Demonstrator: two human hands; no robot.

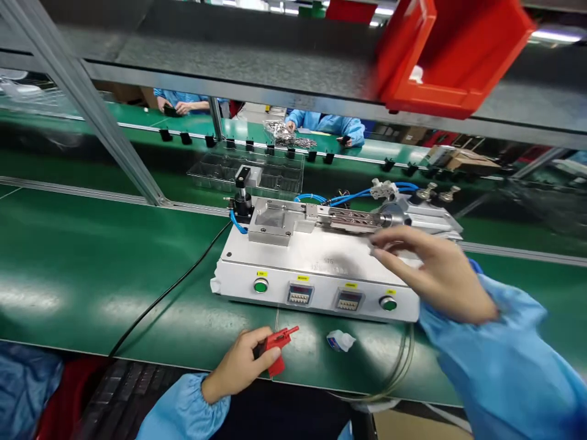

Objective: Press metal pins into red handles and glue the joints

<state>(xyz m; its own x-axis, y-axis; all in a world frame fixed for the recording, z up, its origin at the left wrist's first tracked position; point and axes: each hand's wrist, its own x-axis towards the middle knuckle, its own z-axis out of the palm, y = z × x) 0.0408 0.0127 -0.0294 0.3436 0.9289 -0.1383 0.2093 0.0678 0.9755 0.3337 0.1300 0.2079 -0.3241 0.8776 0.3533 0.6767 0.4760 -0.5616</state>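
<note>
My left hand (245, 362) is wrapped round a red pistol-shaped plastic part (277, 349) near the bench's front edge, its thin nozzle pointing right. Over the right half of a white machine (316, 256), my right hand (433, 269) has thumb and forefinger pinched together. A small greyish thing may show at those fingertips, but it is blurred. The machine carries a metal fixture block (270, 223) on its left and a slotted metal slide (353, 220) beside my right hand. Two green buttons and two small counters line its front. A small crumpled white-and-blue packet (340, 341) lies between my hands.
A red bin (454, 61) sits on the shelf (247, 55) overhead. Behind the machine stands a clear plastic tray (275, 174). A black cable (172, 287) crosses the green bench on the left. Co-workers in blue sleeves (328, 122) sit at the far bench.
</note>
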